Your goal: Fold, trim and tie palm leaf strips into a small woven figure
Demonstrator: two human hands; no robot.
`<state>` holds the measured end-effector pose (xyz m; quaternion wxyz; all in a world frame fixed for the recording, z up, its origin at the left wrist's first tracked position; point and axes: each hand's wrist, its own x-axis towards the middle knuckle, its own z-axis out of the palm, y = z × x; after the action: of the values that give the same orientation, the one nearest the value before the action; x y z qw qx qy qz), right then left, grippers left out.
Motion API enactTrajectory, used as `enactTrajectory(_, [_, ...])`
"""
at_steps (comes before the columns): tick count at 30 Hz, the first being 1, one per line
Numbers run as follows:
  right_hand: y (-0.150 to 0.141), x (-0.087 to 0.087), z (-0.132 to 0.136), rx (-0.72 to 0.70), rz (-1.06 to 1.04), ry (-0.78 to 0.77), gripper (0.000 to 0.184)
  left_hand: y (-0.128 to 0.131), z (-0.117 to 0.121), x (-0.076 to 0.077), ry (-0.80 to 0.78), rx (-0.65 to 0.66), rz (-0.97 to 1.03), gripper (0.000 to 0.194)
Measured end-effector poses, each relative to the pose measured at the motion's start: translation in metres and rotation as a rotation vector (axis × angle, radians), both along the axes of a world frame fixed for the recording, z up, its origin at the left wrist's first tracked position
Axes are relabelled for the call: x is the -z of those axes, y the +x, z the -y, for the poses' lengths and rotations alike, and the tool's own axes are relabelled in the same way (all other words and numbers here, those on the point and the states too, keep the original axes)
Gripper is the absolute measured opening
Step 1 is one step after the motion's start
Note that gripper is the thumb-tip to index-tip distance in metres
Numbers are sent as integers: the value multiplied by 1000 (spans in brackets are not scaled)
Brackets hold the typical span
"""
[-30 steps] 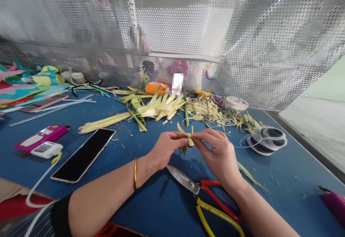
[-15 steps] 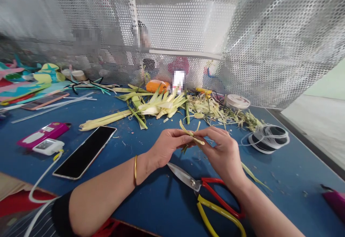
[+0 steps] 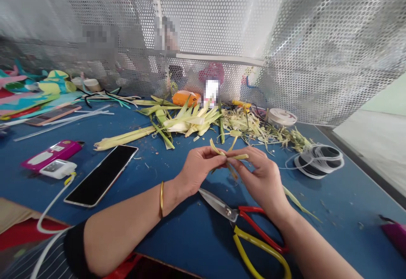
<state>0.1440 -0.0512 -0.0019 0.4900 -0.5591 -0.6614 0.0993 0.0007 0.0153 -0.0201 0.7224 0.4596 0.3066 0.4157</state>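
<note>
Presently, both hands meet above the blue table (image 3: 177,245), near its middle, with the pale strips (image 3: 242,157) between them. Left hand (image 3: 197,168): thumb and forefinger pinch the strips at their crossing; a gold bangle (image 3: 162,198) sits on the wrist. Right hand (image 3: 264,172): thumb and index finger grip the same piece from the other side, fingertips close to the left thumb. Strip ends project upward, to the right and below; the exact knot or fold is hidden by the fingers.

Scissors (image 3: 234,216) with one red and one yellow handle lie below the hands, partly covered by the right forearm. A pile of husks (image 3: 190,122) lies beyond the hands, and a spool of white cord (image 3: 319,161) stands to the right. A dark-screened phone (image 3: 103,175) rests left of the left hand.
</note>
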Motion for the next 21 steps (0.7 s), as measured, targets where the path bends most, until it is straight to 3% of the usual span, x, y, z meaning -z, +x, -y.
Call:
enactTrajectory(7, [1, 2, -4, 90, -371, -194, 13, -2, -1, -2, -5, 120, -72, 19])
enactTrajectory(11, [0, 5, -8, 23, -646, -231, 34, -5, -2, -2, -52, 208, -53, 23])
enactTrajectory(14, [0, 5, -9, -57, -684, -289, 24, -5, -2, -2, -76, 273, -60, 26])
enactTrajectory(21, [2, 5, -9, -52, -733, -261, 15, -2, 2, -1, -151, 289, 58, 26])
